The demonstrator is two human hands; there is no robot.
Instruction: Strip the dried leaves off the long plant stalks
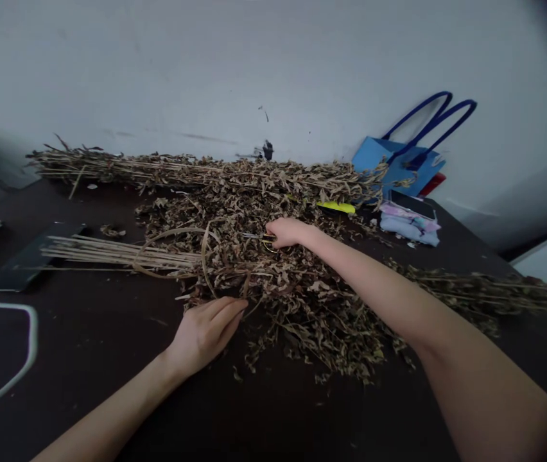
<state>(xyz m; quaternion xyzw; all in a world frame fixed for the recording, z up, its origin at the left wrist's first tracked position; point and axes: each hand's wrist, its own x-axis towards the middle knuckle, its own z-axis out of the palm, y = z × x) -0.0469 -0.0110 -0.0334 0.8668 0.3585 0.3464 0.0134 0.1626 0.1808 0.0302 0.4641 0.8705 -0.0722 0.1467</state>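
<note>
"Panel [16,266], dark and flat, nine o'clock: what crosses its near-right edge?"
"Ends of dry stalks [110,253], pointing to nine, their leafy part at centre."
"Where is there room below them?"
"Along dark worktop [104,333], between a pale curved strip [33,333] at eight and the left hand [208,330] at seven."
"That hand's state?"
"Fingers drawn together near a brown band [204,258] curving over the stalks; I cannot tell whether they grip it."
"The right hand [287,231]?"
"Centre, closed around scissors [254,235] over the leaves, blades toward nine. Worktop opens at six, between the forearms."
"Farther right?"
"A tighter corner: blue bag [372,154] at two, bundled cloth [408,226] at three near the worktop's right edge, and another dried bundle [490,292] reaching past it just below three."
</note>
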